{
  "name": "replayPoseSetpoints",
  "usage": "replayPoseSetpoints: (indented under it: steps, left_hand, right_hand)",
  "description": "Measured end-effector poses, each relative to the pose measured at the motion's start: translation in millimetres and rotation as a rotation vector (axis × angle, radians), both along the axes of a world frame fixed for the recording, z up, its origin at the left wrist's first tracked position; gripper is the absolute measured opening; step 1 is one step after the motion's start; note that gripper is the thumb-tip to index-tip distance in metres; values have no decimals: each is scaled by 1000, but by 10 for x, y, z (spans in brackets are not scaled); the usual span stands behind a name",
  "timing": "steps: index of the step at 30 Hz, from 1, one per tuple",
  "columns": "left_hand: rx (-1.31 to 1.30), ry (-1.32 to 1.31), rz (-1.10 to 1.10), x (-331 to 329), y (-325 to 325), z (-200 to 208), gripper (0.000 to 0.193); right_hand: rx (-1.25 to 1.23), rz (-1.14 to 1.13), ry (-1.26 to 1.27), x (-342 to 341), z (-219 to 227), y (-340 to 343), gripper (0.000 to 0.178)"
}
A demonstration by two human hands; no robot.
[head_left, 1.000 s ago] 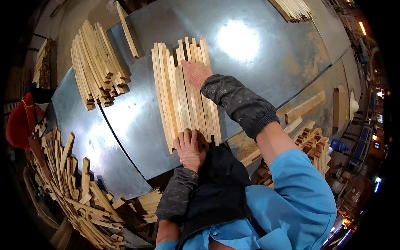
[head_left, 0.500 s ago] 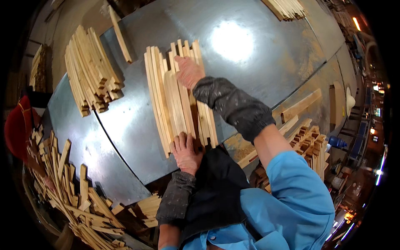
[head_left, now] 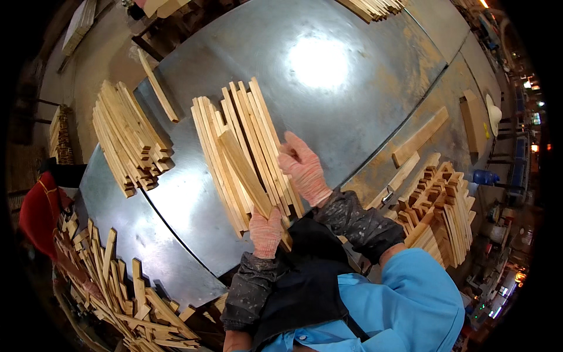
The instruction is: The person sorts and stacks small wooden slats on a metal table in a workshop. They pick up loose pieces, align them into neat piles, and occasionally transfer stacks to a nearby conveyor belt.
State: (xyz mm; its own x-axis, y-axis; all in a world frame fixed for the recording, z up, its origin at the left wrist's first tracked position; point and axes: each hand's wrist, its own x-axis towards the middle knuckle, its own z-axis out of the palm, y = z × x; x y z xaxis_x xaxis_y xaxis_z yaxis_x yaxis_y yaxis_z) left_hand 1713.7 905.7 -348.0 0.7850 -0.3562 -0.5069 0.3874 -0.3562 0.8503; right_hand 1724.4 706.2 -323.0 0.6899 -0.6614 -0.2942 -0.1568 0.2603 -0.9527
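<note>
A bundle of long, pale wooden strips [head_left: 227,141] lies before me on a grey metal tabletop [head_left: 234,41], pointing away from my body. One strip [head_left: 245,169] rests slantwise on top of the others, raised at its near end. My left hand [head_left: 266,233], in a pinkish knit glove, is closed around that near end. Just right of the bundle hovers my right hand [head_left: 306,170], gloved alike, its fingers apart and holding nothing. Dark sleeve covers wrap both forearms.
Another strip stack [head_left: 126,138] sits to the left, beside a lone strip [head_left: 157,87]. Loose strips [head_left: 138,305] heap at lower left, near a person in red [head_left: 41,208]. On the right are stacked wooden pieces [head_left: 443,205], a board [head_left: 420,136] and a blue jug [head_left: 485,177].
My right hand has left the top of the bundle and drawn back to its right side. My left hand, earlier flat on the near ends, now grips one strip, which has turned slantwise.
</note>
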Motion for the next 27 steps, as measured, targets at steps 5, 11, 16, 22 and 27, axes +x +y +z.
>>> replayPoseSetpoints:
  steps: [5,11,16,22,27]
  left_hand:
    - [347,-182,-65,131,168,-111,61]
    - [463,-171,-9,79,363,-244,59]
    - [547,-160,-81,38,401,-168,62]
    - [486,-100,-55,69,331,70,71]
    - [513,-118,-50,36,320,8,70]
  right_hand:
    - [203,36,152,-465,-636,-34,64]
    - [-225,163,498,-557,-1045,37,75]
    - [-435,327,716,-415,-1067,136,92]
    - [-427,414,816,-227,-888,187,93]
    - [-334,464,765,-190,-778,113,91]
